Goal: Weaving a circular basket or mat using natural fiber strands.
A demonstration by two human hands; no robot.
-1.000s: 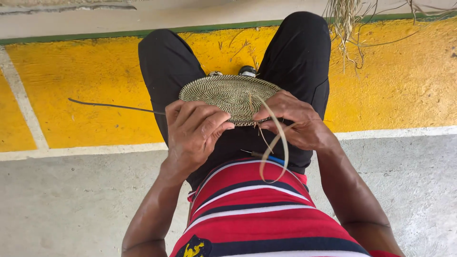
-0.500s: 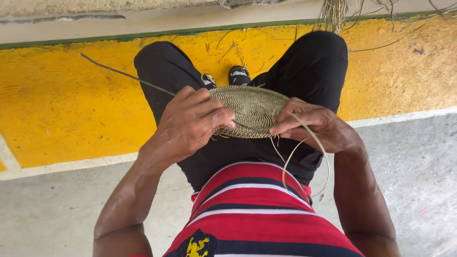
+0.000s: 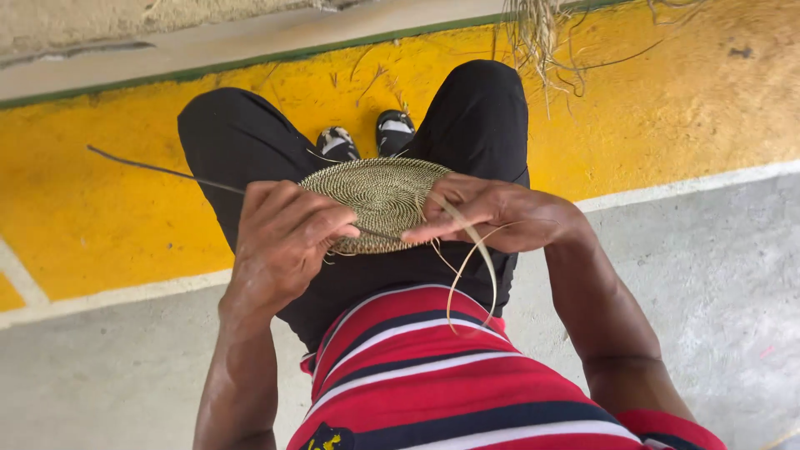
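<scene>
Over the lap, round flat woven disc (image 3: 375, 196), tan-and-dark coils, pinched by left hand (image 3: 283, 242) and right hand (image 3: 492, 212) fingers.

Both hands, left hand (image 3: 283, 237) and right hand (image 3: 492, 215), grip a woven disc (image 3: 375, 196).

A tan disc (image 3: 377, 198), coiled in tight dark-flecked rings, lies over black trousers (image 3: 250, 142). Pale straw strands (image 3: 475, 250) loop across a red shirt (image 3: 450, 383) banded with navy and white stripes. Black-and-white shoes (image 3: 367, 137) rest on a yellow floor band (image 3: 100, 200), edged green above, white below; grey concrete (image 3: 733, 275) adjoins.
</scene>
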